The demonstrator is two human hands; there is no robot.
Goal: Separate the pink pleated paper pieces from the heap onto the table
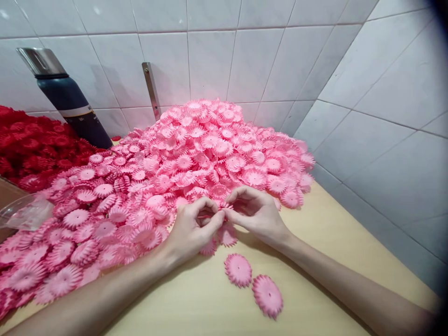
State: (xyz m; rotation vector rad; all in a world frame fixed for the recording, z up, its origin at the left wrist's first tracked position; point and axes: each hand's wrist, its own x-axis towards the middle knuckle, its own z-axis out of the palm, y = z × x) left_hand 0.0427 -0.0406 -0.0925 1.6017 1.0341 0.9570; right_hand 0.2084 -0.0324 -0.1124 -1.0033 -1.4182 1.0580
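Between my two hands is a small pink scalloped flower piece, pinched at its edges by the fingertips. My left hand is closed on its left side, thumb toward me. My right hand pinches it from the right, fingers curled over. Just below the hands, more pink flower pieces lie partly hidden. Nearer to me two flat pink flower discs, each with a small centre hole, rest on the table. Right behind the hands rises a big heap of pink flower pieces.
A heap of red flower pieces lies at the left. Between the heaps a dark blue bottle with a steel cap stands by the tiled wall. A clear plastic bag sits at the left edge. A metal strip leans behind.
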